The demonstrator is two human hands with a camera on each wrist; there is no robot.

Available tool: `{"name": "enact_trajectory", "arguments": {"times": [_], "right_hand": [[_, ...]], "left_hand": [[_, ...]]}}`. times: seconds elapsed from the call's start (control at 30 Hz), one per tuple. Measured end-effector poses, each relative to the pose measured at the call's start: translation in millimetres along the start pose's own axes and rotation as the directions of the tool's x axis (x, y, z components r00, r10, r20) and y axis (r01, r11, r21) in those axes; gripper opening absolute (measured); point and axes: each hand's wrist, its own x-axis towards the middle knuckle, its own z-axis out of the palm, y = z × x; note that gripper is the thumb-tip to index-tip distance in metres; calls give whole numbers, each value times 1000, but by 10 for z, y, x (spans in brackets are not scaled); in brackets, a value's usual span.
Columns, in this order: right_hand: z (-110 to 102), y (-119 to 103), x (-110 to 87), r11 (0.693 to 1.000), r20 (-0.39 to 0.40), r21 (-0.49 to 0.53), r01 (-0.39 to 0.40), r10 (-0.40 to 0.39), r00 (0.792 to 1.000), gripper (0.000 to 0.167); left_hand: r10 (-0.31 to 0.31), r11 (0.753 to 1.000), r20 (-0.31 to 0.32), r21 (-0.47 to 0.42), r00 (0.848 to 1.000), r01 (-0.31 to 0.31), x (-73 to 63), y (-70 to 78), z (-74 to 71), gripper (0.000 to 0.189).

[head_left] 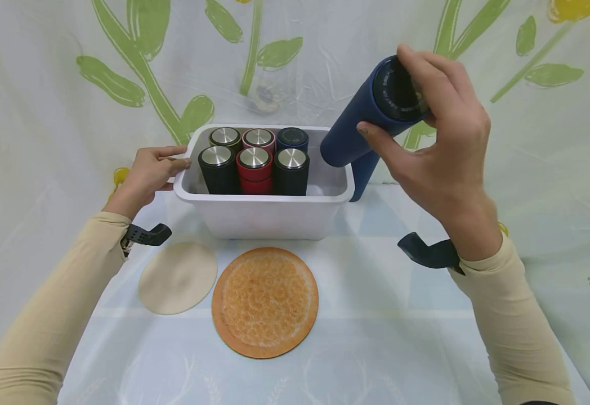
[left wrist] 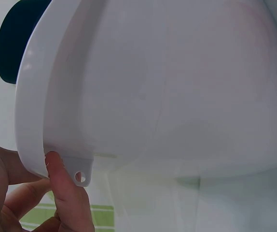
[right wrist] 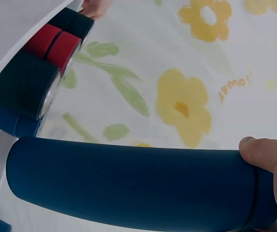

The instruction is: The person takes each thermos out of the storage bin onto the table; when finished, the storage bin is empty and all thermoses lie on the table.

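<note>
My right hand [head_left: 442, 129] grips a dark blue thermos [head_left: 356, 121] near its black-topped cap end. The thermos tilts, its lower end over the right part of a white plastic tub [head_left: 269, 216]. Inside the tub stand several thermoses, among them a red one [head_left: 254, 169], a black one [head_left: 219, 171] and a blue one [head_left: 292, 138]. At the tub's left end my left hand [head_left: 145, 174] holds the rim; in the left wrist view its fingers [left wrist: 68, 193] lie by the lip, near a small tab with a hole.
Another blue thermos [head_left: 365, 174] stands beside the tub's right end, partly hidden. In front of the tub lie a round cream mat [head_left: 178, 278] and a round orange-brown mat [head_left: 266, 304] on the pale tablecloth [head_left: 376, 337]. A flower-printed curtain [head_left: 345, 50] hangs behind.
</note>
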Motion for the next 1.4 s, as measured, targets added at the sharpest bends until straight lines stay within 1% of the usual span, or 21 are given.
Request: {"name": "enact_trajectory", "arguments": {"times": [0.2, 0.37, 0.53, 0.83, 1.13, 1.27, 1.4], "right_hand": [[-94, -16, -6, 1000, -12, -8, -19, 19, 1000, 57], [-157, 1, -16, 999, -38, 0, -44, 44, 998, 56], [-213, 45, -27, 998, -50, 3, -68, 68, 996, 57], [-278, 151, -42, 995, -57, -34, -94, 92, 994, 55], [-328, 277, -60, 988, -37, -101, -119, 115, 993, 58], [-350, 349, -84, 983, -9, -135, -123, 123, 992, 59], [-370, 445, -112, 981, 31, -157, -112, 118, 993, 59]], "left_hand": [[-9, 1000, 4, 4, 1000, 9, -6, 8, 3, 54], [-16, 1000, 8, 9, 1000, 16, -20, 21, 1, 54], [-7, 1000, 7, 9, 1000, 7, -24, 21, 4, 54], [-10, 1000, 2, 13, 1000, 10, -13, 9, -3, 54], [-4, 1000, 3, 16, 1000, 4, -20, 16, 0, 54], [-6, 1000, 7, 17, 1000, 6, -18, 19, 0, 54], [-9, 1000, 11, 8, 1000, 9, -21, 24, 6, 54]]}}
